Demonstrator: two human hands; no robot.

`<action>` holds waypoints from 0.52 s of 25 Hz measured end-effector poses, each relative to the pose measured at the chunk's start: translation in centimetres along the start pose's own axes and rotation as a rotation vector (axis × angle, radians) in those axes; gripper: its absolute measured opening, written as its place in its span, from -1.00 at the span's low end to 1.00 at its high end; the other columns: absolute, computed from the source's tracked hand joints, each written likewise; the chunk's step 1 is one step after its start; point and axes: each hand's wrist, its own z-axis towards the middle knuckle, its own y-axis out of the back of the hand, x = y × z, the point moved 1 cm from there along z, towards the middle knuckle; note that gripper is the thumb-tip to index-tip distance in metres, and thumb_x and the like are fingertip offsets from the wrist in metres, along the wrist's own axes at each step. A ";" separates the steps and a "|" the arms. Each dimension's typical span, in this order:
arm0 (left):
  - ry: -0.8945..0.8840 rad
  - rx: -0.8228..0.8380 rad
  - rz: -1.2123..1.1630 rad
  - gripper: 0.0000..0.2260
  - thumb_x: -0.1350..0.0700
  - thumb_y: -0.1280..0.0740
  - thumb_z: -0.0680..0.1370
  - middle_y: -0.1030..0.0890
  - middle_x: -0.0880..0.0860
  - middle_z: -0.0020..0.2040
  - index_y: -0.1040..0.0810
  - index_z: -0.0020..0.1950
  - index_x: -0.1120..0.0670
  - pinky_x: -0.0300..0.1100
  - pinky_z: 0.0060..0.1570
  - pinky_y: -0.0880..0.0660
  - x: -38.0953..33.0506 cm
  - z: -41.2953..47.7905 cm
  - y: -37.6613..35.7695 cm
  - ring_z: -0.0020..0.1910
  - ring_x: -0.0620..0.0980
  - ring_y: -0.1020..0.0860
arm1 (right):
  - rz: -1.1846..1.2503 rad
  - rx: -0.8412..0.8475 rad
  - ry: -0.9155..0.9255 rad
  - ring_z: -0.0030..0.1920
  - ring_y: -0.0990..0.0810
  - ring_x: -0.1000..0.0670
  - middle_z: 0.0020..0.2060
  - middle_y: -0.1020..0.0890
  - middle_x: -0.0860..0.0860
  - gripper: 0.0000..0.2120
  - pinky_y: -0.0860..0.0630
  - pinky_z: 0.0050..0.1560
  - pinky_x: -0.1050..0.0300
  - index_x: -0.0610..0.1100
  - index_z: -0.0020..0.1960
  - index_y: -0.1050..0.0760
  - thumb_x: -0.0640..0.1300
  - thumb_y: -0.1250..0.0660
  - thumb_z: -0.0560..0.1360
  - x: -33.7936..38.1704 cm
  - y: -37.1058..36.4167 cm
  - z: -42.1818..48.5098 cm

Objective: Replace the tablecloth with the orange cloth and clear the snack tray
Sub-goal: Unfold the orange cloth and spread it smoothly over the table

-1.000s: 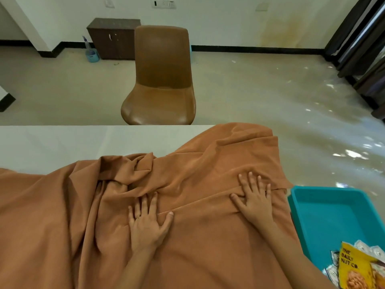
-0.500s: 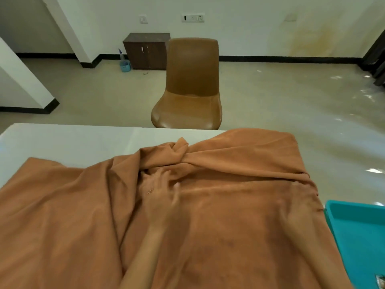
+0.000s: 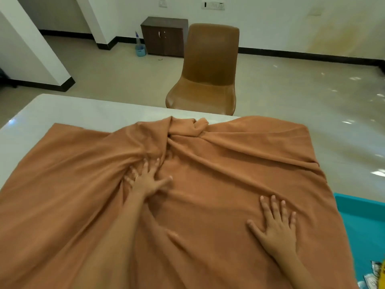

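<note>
Pressing flat on the orange cloth (image 3: 218, 174), both hands were apart with fingers spread and straight, neither one gripping a fold. The left hand (image 3: 146, 181) lay toward the middle of the table (image 3: 83, 113), slightly blurred, its fingertips at the foot of a fan of creases. The right hand (image 3: 275, 224) lay nearer the near edge and toward the right edge, palm down on a smoother stretch. The cloth covered the near and right portions of the table and hung over the right edge; a strip along the far edge and the far-left corner showed bare white. A twisted bunch of cloth stood up close to the far edge, with folds running from it toward the left hand. A teal snack tray (image 3: 364, 226) sat just beyond the cloth's right side; what carried it could not be told. Snack packets (image 3: 377, 274) showed in its near corner, cut off by the frame. A brown chair (image 3: 210, 65) stood on the floor past the far edge, facing the table. A dark wooden cabinet (image 3: 164, 36) stood against the wall, a small blue bucket (image 3: 140, 50) just beside it.
</note>
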 end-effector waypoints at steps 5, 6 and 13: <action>-0.181 -0.368 -0.159 -0.35 -0.29 -0.18 0.48 -0.25 0.14 0.53 -0.28 0.51 -0.03 0.10 0.50 -0.04 3.4 -6.4 1.8 0.53 0.08 -0.18 | 0.077 -0.013 -0.018 0.56 0.17 -0.12 0.57 0.05 -0.09 -0.14 0.17 0.51 -0.22 0.08 0.54 0.17 0.46 0.17 0.35 1.5 0.8 -3.4; -0.109 -0.456 -0.105 -0.33 -0.32 -0.11 0.47 -0.25 0.16 0.53 -0.27 0.51 -0.03 0.12 0.49 0.00 5.1 -9.3 0.5 0.53 0.13 -0.19 | 0.100 -0.015 0.058 0.56 0.14 -0.13 0.56 0.02 -0.12 -0.15 0.16 0.52 -0.20 0.05 0.55 0.12 0.46 0.13 0.38 2.1 0.6 -5.3; 0.179 -0.253 0.068 -0.07 -0.57 0.31 0.26 0.07 0.03 0.60 0.08 0.56 -0.18 0.25 0.46 0.20 17.0 -22.8 -7.4 0.57 0.17 0.11 | 0.012 0.030 0.290 0.55 -0.02 -0.01 0.55 -0.07 0.02 -0.17 0.09 0.52 -0.13 0.09 0.54 -0.06 0.47 0.08 0.38 1.2 -2.3 -13.9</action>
